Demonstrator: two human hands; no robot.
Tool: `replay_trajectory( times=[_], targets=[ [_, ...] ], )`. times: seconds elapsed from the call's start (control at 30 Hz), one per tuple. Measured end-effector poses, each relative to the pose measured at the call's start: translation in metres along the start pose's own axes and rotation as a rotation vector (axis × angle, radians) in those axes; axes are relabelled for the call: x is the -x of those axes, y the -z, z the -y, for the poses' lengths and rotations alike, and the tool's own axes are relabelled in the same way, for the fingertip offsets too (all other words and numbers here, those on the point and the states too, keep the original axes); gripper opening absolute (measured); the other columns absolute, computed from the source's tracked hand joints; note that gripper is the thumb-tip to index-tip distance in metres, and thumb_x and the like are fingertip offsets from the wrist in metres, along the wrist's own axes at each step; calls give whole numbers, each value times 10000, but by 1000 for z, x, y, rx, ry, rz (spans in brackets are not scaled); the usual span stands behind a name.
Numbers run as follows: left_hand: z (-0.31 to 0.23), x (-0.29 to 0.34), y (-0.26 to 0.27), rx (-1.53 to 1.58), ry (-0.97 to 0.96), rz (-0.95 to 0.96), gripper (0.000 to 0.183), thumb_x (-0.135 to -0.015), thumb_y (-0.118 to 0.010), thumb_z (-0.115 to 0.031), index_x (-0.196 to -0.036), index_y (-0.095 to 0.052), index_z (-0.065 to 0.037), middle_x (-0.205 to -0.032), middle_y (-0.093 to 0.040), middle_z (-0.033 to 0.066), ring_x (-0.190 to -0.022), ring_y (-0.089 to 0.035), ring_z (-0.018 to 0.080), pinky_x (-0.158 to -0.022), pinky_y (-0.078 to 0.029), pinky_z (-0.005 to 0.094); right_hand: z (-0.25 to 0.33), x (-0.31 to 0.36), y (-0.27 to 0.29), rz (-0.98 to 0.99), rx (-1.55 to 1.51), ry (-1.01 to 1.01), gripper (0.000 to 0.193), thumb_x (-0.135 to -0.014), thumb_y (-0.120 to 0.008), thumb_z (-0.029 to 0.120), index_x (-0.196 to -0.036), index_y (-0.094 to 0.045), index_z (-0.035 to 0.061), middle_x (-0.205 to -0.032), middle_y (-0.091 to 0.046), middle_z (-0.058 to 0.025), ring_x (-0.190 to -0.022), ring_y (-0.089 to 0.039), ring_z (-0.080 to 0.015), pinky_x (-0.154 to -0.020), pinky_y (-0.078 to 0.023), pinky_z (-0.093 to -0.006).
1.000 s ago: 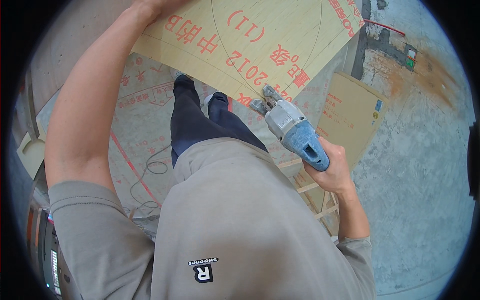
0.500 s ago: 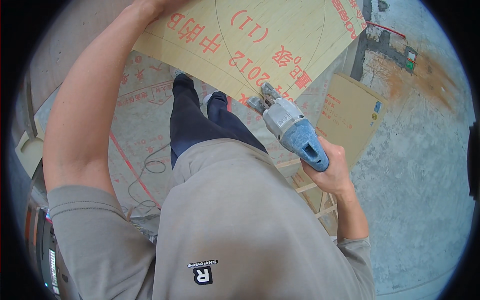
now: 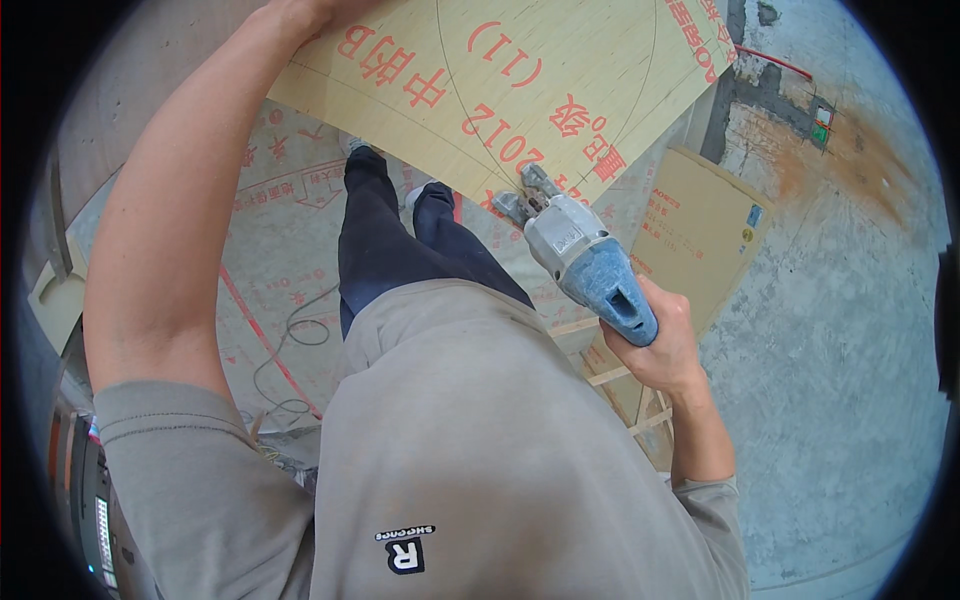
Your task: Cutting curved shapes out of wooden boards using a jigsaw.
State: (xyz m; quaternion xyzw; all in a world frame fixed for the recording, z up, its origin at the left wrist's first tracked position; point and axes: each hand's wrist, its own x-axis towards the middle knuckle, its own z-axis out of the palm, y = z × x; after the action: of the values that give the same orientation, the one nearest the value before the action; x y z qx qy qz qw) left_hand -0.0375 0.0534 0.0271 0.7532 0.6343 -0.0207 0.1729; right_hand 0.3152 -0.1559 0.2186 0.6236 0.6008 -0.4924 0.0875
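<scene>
My right hand (image 3: 662, 335) is wrapped round the rear handle of a blue and silver jigsaw (image 3: 590, 250). The jigsaw's metal foot straddles the near edge of a pale wooden board (image 3: 560, 60), close to curved pencil lines drawn on it. Red printing runs across the board's face. My left arm reaches up to the board's far left side, where my left hand (image 3: 303, 14) rests at its edge. The top of the picture cuts off that hand, so its fingers are hidden. The saw blade cannot be made out.
Another printed board (image 3: 700, 215) leans at the right, near a wooden frame (image 3: 630, 385). A thin cable (image 3: 290, 335) loops over the protective sheeting (image 3: 285, 240) on the floor by my legs. A grey concrete wall (image 3: 830, 350) with an electrical box (image 3: 821, 122) stands at the right.
The board's markings have shifted slightly right, and the jigsaw's foot sits a touch farther left against them. Both hands keep nearly the same places.
</scene>
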Motion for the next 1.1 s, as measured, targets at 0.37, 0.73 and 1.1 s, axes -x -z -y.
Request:
replay_trajectory(
  times=[0.37, 0.73, 1.1],
  targets=[
    [-3, -1, 3, 6, 30, 27, 936, -892, -622, -627, -1622, -313, -129, -1703, -252, 187, -1596, -200, 327, -1280, -39, 608, 4, -2, -2, -7, -13, 8, 219, -730, -749, 32, -914, -630, 28, -780, -639, -166, -688, -645, -372, -666, -532, -381],
    [-5, -1, 6, -10, 27, 35, 925, -897, -620, -615, -1622, -313, -130, -1708, -241, 182, -1599, -191, 324, -1283, -33, 606, 9, -2, -2, -11, -12, 21, 228, -729, -760, 33, -915, -629, 25, -793, -638, -172, -702, -648, -374, -670, -531, -385],
    [-4, -1, 2, 10, 34, 55, 939, -900, -618, -612, -1632, -298, -117, -1713, -229, 180, -1604, -176, 315, -1283, -11, 607, 12, -8, -3, -4, -5, 12, 180, -763, -753, 12, -909, -647, 12, -785, -652, -125, -682, -621, -274, -696, -507, -346]
  ],
)
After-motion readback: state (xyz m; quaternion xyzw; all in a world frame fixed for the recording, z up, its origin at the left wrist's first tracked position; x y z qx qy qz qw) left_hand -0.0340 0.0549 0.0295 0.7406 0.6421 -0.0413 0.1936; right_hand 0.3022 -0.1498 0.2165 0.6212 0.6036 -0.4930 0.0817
